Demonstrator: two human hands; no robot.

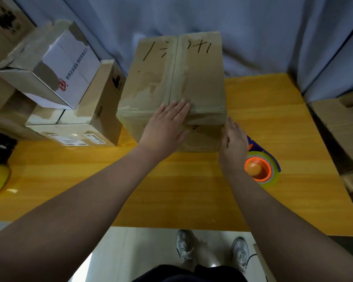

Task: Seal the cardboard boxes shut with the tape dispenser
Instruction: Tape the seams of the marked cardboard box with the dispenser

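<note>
Head view: my left hand [167, 127] and right hand [233, 140], both flat, holding nothing, seemingly smoothing tape [172, 82] on the box [204, 78]; next, probably grab the dispenser [258, 168].

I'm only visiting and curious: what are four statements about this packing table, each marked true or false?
1. The left hand lies flat on top of the brown cardboard box with black handwriting. True.
2. The right hand holds the tape dispenser with the orange core. False: the dispenser lies on the yellow wooden table beside that hand, which is at the box's near right corner.
3. The handwritten box's top flaps stand open. False: they are closed flat, with tape along the middle seam.
4. A white-sided box sits on other cardboard boxes at the left. True.
</note>
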